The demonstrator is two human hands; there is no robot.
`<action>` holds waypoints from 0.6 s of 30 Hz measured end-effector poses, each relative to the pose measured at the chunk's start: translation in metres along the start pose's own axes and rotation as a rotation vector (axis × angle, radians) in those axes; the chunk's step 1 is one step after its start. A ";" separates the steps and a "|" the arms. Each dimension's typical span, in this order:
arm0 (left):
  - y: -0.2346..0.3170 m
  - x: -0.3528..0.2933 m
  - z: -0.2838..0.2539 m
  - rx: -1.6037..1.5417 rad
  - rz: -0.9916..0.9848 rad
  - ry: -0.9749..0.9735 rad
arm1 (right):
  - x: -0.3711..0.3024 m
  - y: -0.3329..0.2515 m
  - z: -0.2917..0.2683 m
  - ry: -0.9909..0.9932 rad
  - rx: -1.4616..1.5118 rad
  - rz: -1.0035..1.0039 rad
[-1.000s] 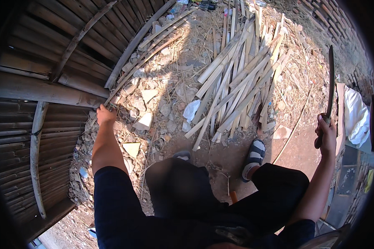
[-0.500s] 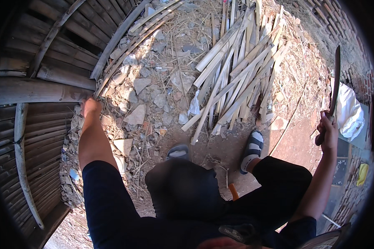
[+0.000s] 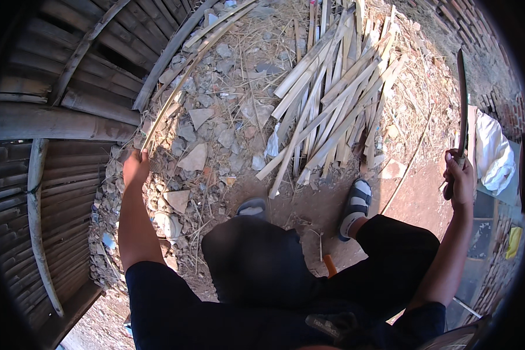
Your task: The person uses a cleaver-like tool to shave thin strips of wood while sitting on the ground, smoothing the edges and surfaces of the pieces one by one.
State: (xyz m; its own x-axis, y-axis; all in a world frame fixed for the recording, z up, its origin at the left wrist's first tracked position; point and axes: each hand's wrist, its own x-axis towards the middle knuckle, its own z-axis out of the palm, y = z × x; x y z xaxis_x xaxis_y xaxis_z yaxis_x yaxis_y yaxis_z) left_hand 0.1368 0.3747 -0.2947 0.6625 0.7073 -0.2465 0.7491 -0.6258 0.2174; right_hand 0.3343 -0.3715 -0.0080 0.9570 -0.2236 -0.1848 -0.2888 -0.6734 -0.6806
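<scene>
My left hand (image 3: 136,169) is closed on the near end of a long bamboo strip (image 3: 168,108), which bows up and away from it toward the far edge. At the right, my right hand (image 3: 462,178) grips a machete (image 3: 462,105) by its handle, the dark blade standing roughly upright in view. In front of me lies a loose, criss-crossed pile of split bamboo strips (image 3: 309,131). The left strip is apart from that pile.
A bamboo slat wall (image 3: 70,181) with thick poles runs along the left. Broken stone (image 3: 193,157) and dry straw cover the ground. A white sack (image 3: 494,154) and a yellow piece (image 3: 513,242) lie at the right, near brickwork (image 3: 504,114). An orange handle (image 3: 330,265) shows near my legs.
My left hand has shifted slightly right and nearer me, lifting and bending the strip it grips. My right hand has stayed nearly in place while the machete's tip swung a little left.
</scene>
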 end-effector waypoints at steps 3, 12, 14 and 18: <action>-0.013 -0.019 0.005 -0.163 0.018 0.011 | 0.000 -0.004 0.002 -0.017 -0.006 -0.036; -0.052 -0.090 0.026 -0.733 0.003 -0.067 | -0.013 -0.001 -0.002 -0.011 -0.003 -0.028; -0.051 -0.098 0.015 -0.878 -0.004 -0.040 | -0.013 0.003 -0.002 0.012 0.001 -0.027; -0.040 -0.108 -0.015 -1.048 -0.046 -0.063 | -0.012 -0.001 -0.001 0.018 0.008 -0.069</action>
State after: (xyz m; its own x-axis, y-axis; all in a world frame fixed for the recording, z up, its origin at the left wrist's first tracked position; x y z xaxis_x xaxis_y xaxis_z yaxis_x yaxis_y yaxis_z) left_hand 0.0355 0.3283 -0.2623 0.6543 0.6863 -0.3174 0.4189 0.0205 0.9078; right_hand 0.3225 -0.3692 -0.0044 0.9739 -0.1899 -0.1245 -0.2221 -0.6817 -0.6971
